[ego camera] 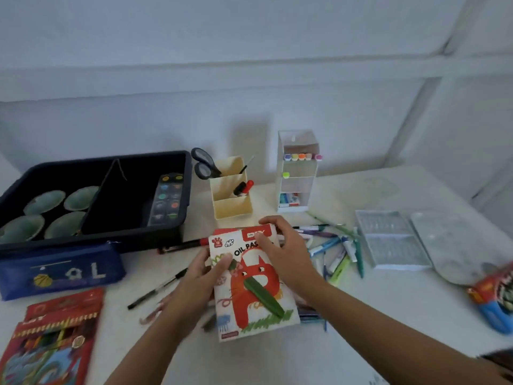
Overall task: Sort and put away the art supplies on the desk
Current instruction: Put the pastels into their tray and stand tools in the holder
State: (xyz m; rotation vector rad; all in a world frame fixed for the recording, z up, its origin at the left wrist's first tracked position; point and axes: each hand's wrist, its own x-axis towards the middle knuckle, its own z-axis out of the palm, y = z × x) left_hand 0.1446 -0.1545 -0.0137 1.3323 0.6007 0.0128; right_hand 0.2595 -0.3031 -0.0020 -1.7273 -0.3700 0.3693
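An oil pastel box (254, 304), white with a red cat drawing, is held above the desk at centre. My left hand (202, 276) grips its left edge, thumb on the front. My right hand (283, 247) curls over its top right corner. Pens and markers (333, 248) lie scattered to the right of the box, and black pens (155, 290) lie to its left. A cream desk organiser (231, 194) holds scissors (204, 163) and a red-capped item. A clear marker stand (297, 173) carries several coloured markers.
A black tray (111, 218) at the left holds green bowls and a paint palette (166, 200). A blue pencil case (61, 270) and a red coloured-pencil pack (50, 340) lie near the front left. Clear plastic trays (394, 240) and a red-blue pouch (494, 298) sit right.
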